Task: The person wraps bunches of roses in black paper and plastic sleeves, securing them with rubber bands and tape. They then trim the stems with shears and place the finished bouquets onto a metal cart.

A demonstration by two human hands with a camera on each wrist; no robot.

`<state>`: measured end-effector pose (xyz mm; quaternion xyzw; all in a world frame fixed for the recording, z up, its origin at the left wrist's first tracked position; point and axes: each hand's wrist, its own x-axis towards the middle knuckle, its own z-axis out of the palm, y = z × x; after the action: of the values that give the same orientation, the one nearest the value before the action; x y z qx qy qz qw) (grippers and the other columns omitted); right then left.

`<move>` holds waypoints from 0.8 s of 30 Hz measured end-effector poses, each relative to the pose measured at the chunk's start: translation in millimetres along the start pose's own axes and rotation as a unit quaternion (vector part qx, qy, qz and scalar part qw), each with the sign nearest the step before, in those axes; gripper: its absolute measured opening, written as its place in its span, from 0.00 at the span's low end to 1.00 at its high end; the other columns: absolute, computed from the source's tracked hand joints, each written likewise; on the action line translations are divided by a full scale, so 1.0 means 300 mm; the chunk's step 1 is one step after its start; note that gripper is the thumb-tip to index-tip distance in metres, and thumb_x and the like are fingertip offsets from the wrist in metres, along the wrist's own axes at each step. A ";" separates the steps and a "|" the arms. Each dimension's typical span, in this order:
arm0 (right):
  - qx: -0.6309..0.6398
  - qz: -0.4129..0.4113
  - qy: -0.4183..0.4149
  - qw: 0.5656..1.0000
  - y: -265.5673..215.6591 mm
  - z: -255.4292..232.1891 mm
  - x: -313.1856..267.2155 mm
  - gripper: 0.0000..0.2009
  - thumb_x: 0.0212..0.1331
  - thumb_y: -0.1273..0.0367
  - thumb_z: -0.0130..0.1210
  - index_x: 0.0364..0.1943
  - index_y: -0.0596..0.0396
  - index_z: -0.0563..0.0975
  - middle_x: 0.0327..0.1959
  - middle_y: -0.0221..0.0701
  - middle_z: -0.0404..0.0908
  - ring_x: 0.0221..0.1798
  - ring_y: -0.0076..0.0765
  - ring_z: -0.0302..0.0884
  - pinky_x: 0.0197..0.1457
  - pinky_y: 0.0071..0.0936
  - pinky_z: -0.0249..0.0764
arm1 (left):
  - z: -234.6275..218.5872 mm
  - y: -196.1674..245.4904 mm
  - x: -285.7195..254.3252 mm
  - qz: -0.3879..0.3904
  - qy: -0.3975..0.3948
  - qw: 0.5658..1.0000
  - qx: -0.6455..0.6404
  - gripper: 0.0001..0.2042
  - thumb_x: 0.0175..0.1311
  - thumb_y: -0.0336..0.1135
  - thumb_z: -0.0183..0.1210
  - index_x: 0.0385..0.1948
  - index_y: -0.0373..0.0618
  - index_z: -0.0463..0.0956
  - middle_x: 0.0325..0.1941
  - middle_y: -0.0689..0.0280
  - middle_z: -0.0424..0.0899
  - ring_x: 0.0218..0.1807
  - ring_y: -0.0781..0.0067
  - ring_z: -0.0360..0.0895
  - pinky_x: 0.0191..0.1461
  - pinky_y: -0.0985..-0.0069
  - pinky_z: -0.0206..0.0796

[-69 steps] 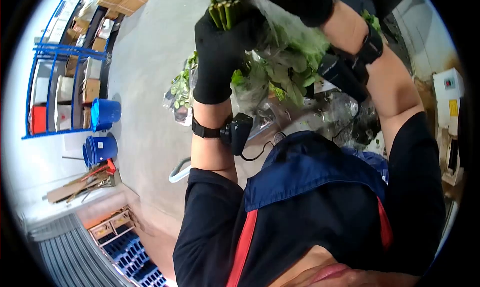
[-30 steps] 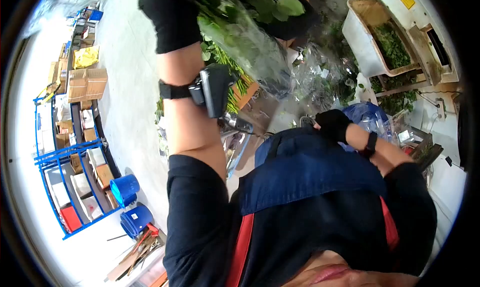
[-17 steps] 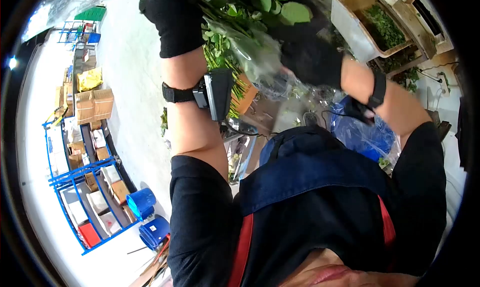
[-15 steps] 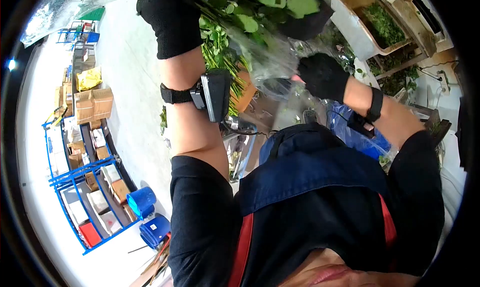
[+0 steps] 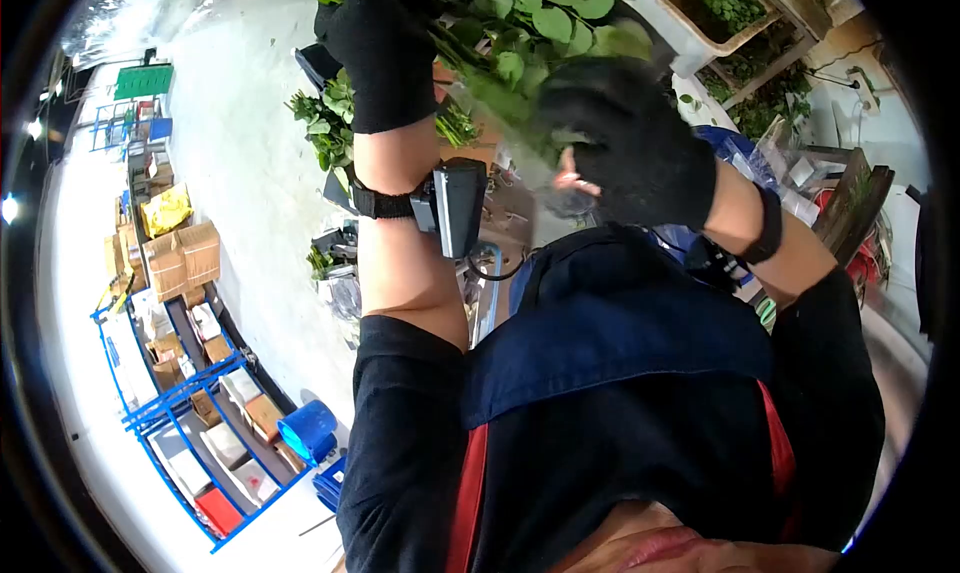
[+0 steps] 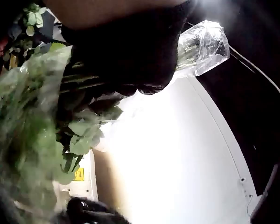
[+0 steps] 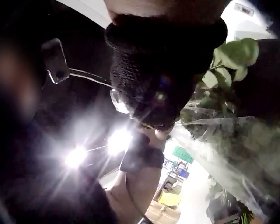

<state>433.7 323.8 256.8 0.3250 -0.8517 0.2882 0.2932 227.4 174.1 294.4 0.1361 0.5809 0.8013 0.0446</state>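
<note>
Left hand [image 5: 385, 48] grips bunch [image 5: 530, 23] (sleeved) | right hand [image 5: 625, 143] alongside | blue rack [image 5: 190, 443] behind

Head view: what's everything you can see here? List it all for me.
bunch of stems: one, green and leafy, held high at the top of the view
plastic sleeve: one, clear, wrapped round the bunch
boxes: several, brown cardboard, on the floor at left
rack: one, blue metal, lower left, loaded with boxes
bucket: one, blue, on the floor beside the rack
trough: one, pale, upper right, holding green cuttings
wrist camera: one, black, strapped on the left forearm
left hand: black glove, grips the stems
right hand: black glove, at the sleeve; grip unclear
</note>
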 end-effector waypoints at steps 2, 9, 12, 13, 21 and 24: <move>0.100 -0.031 -0.085 0.991 0.032 0.046 -0.035 0.11 0.42 0.63 0.64 0.20 0.52 0.74 0.26 0.35 0.76 0.38 0.45 0.75 0.36 0.39 0.70 | -0.084 -0.012 0.084 0.116 -0.054 0.983 0.128 0.10 0.65 0.35 0.46 0.37 0.40 0.74 0.29 0.60 0.79 0.31 0.64 0.78 0.35 0.69 0.72; 0.127 0.336 -0.344 0.868 0.008 0.157 -0.601 0.18 0.59 0.50 0.49 0.27 0.49 0.79 0.27 0.37 0.81 0.33 0.47 0.80 0.35 0.39 0.74 | -0.167 0.123 0.081 0.108 0.032 0.990 -0.087 0.10 0.62 0.31 0.48 0.40 0.40 0.75 0.36 0.60 0.81 0.37 0.65 0.80 0.40 0.69 0.73; 0.211 0.277 -0.376 0.859 0.000 0.138 -0.523 0.21 0.52 0.47 0.52 0.27 0.51 0.79 0.28 0.41 0.80 0.32 0.49 0.80 0.35 0.41 0.74 | -0.174 0.065 0.067 0.127 0.116 0.983 -0.059 0.09 0.60 0.33 0.48 0.35 0.42 0.77 0.37 0.61 0.81 0.40 0.63 0.78 0.43 0.65 0.71; 0.197 0.237 -0.324 0.894 -0.023 0.117 -0.424 0.17 0.52 0.52 0.53 0.25 0.50 0.78 0.25 0.40 0.79 0.30 0.49 0.78 0.33 0.39 0.73 | -0.192 0.038 0.073 0.126 0.136 0.982 -0.041 0.09 0.60 0.33 0.47 0.35 0.42 0.76 0.37 0.60 0.81 0.40 0.62 0.78 0.43 0.65 0.71; 0.013 0.314 -0.486 0.816 0.283 0.333 -0.643 0.12 0.49 0.64 0.53 0.37 0.50 0.77 0.37 0.41 0.81 0.42 0.51 0.78 0.43 0.43 0.73 | -0.254 0.039 0.158 0.005 0.013 0.992 -0.123 0.14 0.66 0.37 0.39 0.36 0.39 0.73 0.41 0.55 0.79 0.40 0.54 0.77 0.48 0.59 0.70; 0.051 0.367 -0.543 0.753 0.301 0.222 -0.657 0.14 0.51 0.61 0.52 0.41 0.49 0.76 0.38 0.41 0.80 0.44 0.49 0.77 0.44 0.42 0.73 | -0.288 -0.013 0.135 0.131 -0.018 0.932 0.336 0.14 0.67 0.38 0.39 0.37 0.40 0.72 0.40 0.55 0.78 0.42 0.55 0.76 0.48 0.58 0.69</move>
<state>469.2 410.5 50.1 0.1032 -0.9057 0.1916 -0.3638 164.8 105.2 272.6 0.2328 0.7925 0.5549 -0.0987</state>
